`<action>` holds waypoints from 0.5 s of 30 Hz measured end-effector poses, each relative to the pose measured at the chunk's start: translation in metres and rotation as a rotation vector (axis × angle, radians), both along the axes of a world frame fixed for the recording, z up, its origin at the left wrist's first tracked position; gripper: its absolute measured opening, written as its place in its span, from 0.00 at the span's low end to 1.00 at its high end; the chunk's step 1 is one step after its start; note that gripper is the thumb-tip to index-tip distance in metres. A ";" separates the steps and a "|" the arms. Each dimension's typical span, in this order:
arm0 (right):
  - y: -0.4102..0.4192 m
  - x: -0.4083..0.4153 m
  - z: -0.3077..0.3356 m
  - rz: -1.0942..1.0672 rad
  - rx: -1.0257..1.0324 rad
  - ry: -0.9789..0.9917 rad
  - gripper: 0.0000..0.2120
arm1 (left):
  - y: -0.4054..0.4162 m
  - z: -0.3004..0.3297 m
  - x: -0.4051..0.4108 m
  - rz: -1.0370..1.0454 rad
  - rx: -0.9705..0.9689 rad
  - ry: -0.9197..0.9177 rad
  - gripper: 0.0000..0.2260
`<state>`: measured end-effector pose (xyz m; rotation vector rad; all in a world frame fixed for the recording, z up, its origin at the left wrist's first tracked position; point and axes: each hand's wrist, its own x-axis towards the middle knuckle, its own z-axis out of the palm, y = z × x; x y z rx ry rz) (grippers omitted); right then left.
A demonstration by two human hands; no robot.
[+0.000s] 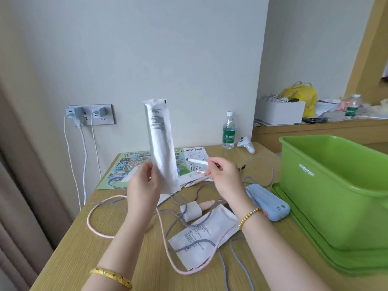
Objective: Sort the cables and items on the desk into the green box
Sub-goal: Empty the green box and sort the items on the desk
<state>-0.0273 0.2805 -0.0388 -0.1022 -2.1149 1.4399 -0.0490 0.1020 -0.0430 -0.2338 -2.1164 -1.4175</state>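
The left hand (142,183) pinched a long white paper packet (160,141) by its lower edge, upright and off the desk (130,261), probably to free it from the tangle. The right hand (223,175) gripped a slim white pen (197,161), likely bound for the green box (336,185) at the right, glossy moulded plastic. Braided pink cable (165,248) and grey cable (210,227) looped across a flat crinkled pouch (203,232).

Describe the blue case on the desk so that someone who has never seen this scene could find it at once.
Start at the green box on the right of the desk. Just left of the box's near corner lies the blue case, past the right hand's wrist. It is the only pale blue, rounded oblong there; the flat pouch beside it is white.
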 end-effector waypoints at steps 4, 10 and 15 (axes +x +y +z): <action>0.031 0.041 0.034 -0.176 -0.018 0.149 0.11 | 0.048 0.033 0.029 -0.152 -0.074 -0.033 0.13; 0.102 0.111 0.067 -0.485 0.249 0.144 0.14 | 0.145 0.080 0.078 -0.606 0.234 -0.408 0.10; 0.159 0.163 0.086 -0.775 0.535 0.078 0.13 | 0.216 0.104 0.117 -0.804 0.213 -0.480 0.14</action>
